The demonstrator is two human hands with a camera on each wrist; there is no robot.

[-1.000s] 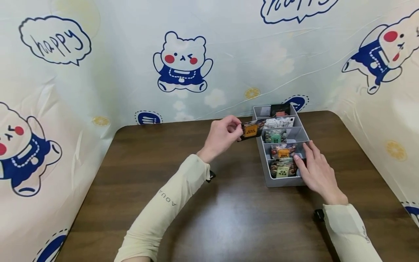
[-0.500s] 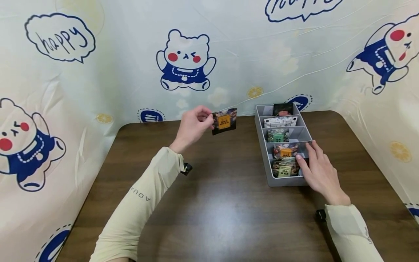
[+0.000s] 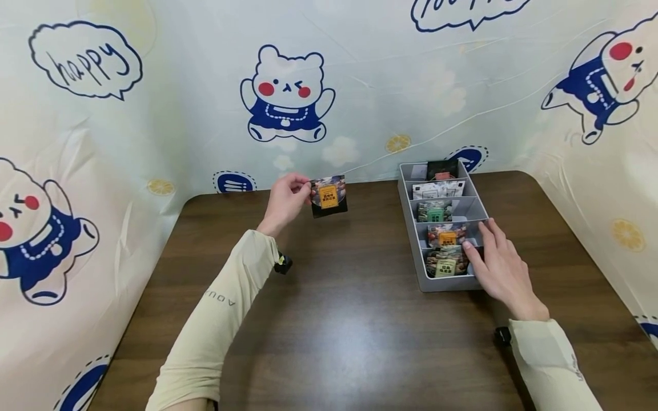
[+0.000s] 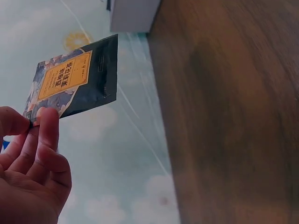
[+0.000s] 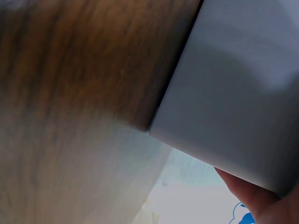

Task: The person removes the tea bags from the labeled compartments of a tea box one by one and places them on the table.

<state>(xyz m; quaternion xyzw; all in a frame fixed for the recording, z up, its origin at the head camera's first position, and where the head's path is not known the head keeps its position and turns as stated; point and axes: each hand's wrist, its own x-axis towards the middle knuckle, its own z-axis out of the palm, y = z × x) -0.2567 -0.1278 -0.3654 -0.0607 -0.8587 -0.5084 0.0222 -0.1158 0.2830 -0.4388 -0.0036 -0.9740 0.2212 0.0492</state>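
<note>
A square black tea sachet [image 3: 329, 197] with an orange label is raised above the far part of the table. My left hand [image 3: 285, 200] pinches it by its left edge; in the left wrist view, thumb and fingers meet on one corner of the tea sachet [image 4: 70, 79]. On the right stands a grey divided box [image 3: 418, 262] holding more sachets in its compartments. My right hand [image 3: 501, 268] holds the box at its right wall near the front, thumb over the rim. The right wrist view shows the box's outer wall [image 5: 224, 107] with part of a finger [image 5: 247, 189] against it.
Inside the box, from back to front, lie a dark sachet [image 3: 442, 170], white sachets [image 3: 438, 189], a green-labelled sachet [image 3: 434, 212], an orange-labelled sachet [image 3: 447, 234] and a yellow-green-labelled one [image 3: 446, 262]. A patterned cloth [image 3: 360, 103] hangs behind the brown table [image 3: 329, 319].
My left hand has drawn the tea sachet out of the box area and carried it left, turning its label to face forward. The right hand stays at the box.
</note>
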